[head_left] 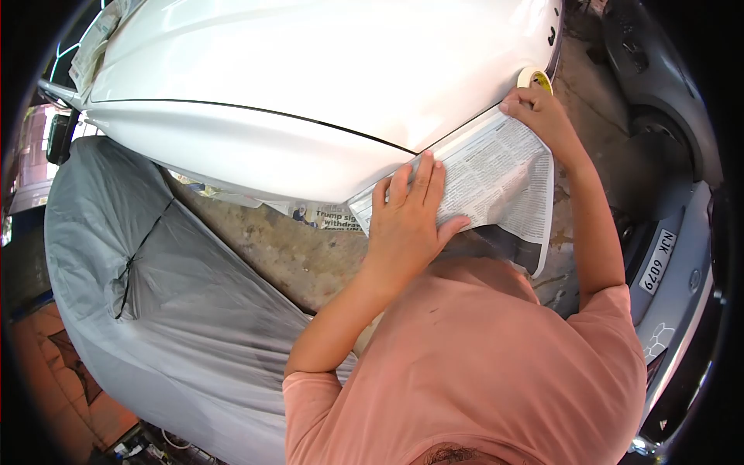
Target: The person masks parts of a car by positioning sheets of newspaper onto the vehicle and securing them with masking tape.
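A sheet of newspaper [496, 167] lies along the front edge of a white car body [310, 62], a strip of masking tape on its upper edge. My left hand [407, 205] rests flat on the newspaper's left part, fingers spread and thumb out to the right. At the upper right corner of the sheet, my right hand [539, 116] has its fingers bent around a roll of masking tape [533, 77], partly hidden behind the hand. The sheet's lower right part hangs loose and bulges near my shirt.
A grey cover [178, 287] drapes a large shape on the left. More newspaper [333, 215] hangs below the white panel's lower edge. At right stands a grey car [674, 256] with a licence plate, close to my right arm. Stained concrete floor [263, 248] shows between.
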Tool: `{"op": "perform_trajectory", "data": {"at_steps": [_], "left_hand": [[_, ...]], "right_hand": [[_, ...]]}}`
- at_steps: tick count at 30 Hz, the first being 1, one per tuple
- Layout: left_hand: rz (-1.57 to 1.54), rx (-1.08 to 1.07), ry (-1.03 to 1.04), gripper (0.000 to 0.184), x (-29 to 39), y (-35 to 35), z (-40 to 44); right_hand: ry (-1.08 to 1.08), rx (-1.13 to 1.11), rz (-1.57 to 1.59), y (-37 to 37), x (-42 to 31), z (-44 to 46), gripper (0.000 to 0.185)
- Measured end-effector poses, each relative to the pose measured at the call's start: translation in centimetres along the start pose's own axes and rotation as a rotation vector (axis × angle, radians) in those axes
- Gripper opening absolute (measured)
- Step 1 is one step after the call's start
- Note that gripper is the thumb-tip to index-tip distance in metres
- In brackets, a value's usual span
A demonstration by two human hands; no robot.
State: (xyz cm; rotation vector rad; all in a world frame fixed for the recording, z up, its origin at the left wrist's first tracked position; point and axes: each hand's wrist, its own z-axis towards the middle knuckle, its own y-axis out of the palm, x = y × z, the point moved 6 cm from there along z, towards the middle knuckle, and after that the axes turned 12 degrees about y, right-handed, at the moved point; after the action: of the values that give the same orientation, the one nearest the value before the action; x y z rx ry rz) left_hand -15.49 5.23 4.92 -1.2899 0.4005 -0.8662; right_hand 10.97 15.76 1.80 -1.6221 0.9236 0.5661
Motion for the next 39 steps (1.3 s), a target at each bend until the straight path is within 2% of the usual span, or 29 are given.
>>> {"op": "perform_trajectory", "data": {"at_steps": [5, 14, 17, 20, 24, 26, 28, 31, 35, 39], "left_hand": [[-0.009, -0.015, -0.005, 0.079, 0.1, -0.4, 0.6], [-0.102, 0.058, 0.105, 0.082, 0.4, 0.2, 2.7], [-0.101, 0.081, 0.102, 0.084, 0.6, 0.4, 3.2], [-0.056, 0.128, 0.077, 0.085, 1.1, 0.6, 3.0], [-0.044, 0.153, 0.033, 0.084, 1.1, 1.1, 2.5], [-0.072, 0.156, 0.018, 0.082, 1.1, 1.2, 2.2], [-0.111, 0.239, 0.003, 0.079, 0.8, 1.4, 2.1], [-0.1, 0.319, 0.025, 0.074, 1.2, 1.7, 1.5], [-0.153, 0.557, 0.145, 0.063, 3.7, -1.0, -2.3], [-0.518, 0.75, 0.053, 0.042, 4.1, -1.0, -10.2]], "right_hand": [[-0.008, 0.054, -0.011, 0.2, -0.7, -0.6, 0.029], [-0.104, 0.158, -0.19, 0.3, -1.5, -0.5, 0.032], [-0.019, 0.218, -0.447, -1.0, -1.1, 0.8, 0.036], [-0.019, 0.242, -0.445, -1.1, -1.1, 0.9, 0.037], [-0.034, 0.292, -0.249, -2.5, 1.5, 0.4, 0.037], [-0.048, 0.382, -0.311, -4.3, 2.4, -1.8, 0.044], [-0.026, 0.447, -0.172, -5.3, 1.7, -6.3, 0.044], [-0.145, 0.515, -0.181, -4.8, -1.4, -13.4, 0.038], [-0.223, 0.559, -0.088, -0.6, -5.7, -22.8, 0.036], [-0.335, 0.42, 0.02, 5.8, -7.0, -29.7, 0.041]]}}
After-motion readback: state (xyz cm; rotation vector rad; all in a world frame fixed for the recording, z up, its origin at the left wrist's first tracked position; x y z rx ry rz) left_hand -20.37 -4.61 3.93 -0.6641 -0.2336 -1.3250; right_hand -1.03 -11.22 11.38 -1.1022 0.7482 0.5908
